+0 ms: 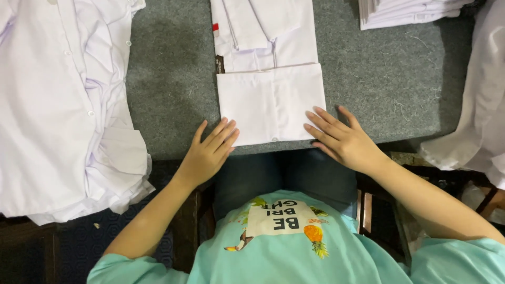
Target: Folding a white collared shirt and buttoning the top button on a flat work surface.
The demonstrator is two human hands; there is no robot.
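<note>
A white shirt (271, 89) lies folded on the grey felt table (173, 79), its lower part turned up into a neat rectangle near the front edge. My left hand (208, 152) rests flat, fingers spread, at the fold's lower left corner. My right hand (342, 138) lies flat with fingers apart on the lower right corner. Neither hand grips anything.
A heap of unfolded white shirts (58, 105) covers the table's left side. A stack of folded white shirts (405, 11) sits at the back right. More white cloth (473, 115) hangs at the right edge. My teal shirt and dark trousers fill the foreground.
</note>
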